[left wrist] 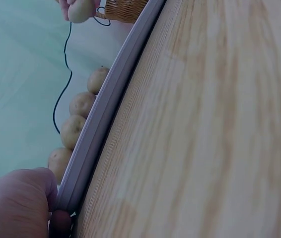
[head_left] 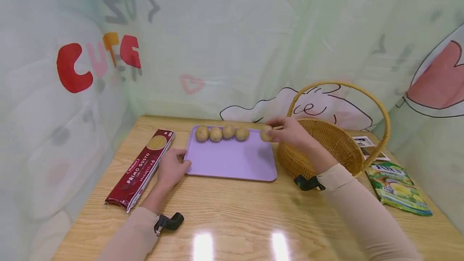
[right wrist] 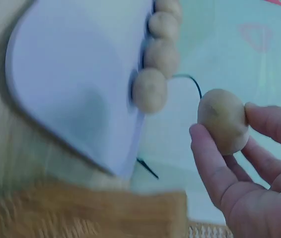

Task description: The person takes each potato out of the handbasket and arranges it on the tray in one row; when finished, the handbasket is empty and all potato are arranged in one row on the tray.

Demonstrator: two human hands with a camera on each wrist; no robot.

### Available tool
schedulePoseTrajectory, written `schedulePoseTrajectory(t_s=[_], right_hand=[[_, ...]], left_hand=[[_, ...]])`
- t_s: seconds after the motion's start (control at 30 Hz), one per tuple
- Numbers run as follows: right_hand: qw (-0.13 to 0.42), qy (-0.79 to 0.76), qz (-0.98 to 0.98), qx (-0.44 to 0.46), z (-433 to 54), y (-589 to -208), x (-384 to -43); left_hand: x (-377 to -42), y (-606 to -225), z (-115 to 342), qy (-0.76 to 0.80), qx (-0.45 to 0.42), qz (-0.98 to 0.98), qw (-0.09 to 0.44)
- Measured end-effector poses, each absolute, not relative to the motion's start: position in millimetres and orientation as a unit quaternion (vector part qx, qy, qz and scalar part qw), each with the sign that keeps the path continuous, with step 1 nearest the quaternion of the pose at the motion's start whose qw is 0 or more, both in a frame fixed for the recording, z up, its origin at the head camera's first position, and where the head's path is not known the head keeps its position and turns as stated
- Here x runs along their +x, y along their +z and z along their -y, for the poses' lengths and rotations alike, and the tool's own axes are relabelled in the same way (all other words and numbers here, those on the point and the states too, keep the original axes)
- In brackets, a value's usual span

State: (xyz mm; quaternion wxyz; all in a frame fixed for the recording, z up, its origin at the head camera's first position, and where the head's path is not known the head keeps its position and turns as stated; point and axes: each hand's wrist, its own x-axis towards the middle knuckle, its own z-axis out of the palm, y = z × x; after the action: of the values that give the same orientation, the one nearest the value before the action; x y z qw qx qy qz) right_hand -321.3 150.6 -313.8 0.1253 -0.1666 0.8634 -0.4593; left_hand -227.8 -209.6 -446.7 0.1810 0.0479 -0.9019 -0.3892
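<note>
My right hand (head_left: 288, 132) pinches a potato (right wrist: 223, 121) between thumb and fingertips, above the right end of a lilac tray (head_left: 228, 158). Several more potatoes (head_left: 216, 134) stand in a row along the tray's far edge, toward its left side. At the tray's left edge, my left hand (head_left: 173, 167) grips the rim; the left wrist view shows part of the hand over the rim and a fingertip under it. A wicker basket (head_left: 328, 136) with a tall handle stands just right of the tray, partly hidden behind my right forearm.
On the left lies a dark red spaghetti packet (head_left: 141, 170), close to my left hand. A green and yellow bag (head_left: 396, 188) lies right of the basket, with a printed card (head_left: 371, 148) behind it. A patterned curtain (head_left: 224, 51) hangs behind the wooden table (head_left: 224, 216).
</note>
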Motion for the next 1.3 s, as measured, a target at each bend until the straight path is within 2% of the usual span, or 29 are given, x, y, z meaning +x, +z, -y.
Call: schedulePoseTrajectory(t_s=[0.37,0.6,0.87,1.1,1.3], right_hand=[[0.081,-0.464,-0.877,-0.093,-124,-345,-330],[0.035,-0.381,-0.921,-0.078,-113,-370,-345],[-0.039,-0.327,-0.936,-0.127,-123,-399,-349],[-0.045,-0.334,-0.930,-0.144,-130,-404,-336],[-0.041,-0.400,-0.903,-0.153,-127,-392,-296]], left_hand=[[-226,-441,200,-0.388,0.046,0.901,0.186],[-227,-446,200,-0.394,0.055,0.899,0.181],[-228,-448,191,-0.395,0.047,0.900,0.177],[-229,-449,192,-0.391,0.042,0.900,0.186],[-226,-451,197,-0.396,0.031,0.895,0.202]])
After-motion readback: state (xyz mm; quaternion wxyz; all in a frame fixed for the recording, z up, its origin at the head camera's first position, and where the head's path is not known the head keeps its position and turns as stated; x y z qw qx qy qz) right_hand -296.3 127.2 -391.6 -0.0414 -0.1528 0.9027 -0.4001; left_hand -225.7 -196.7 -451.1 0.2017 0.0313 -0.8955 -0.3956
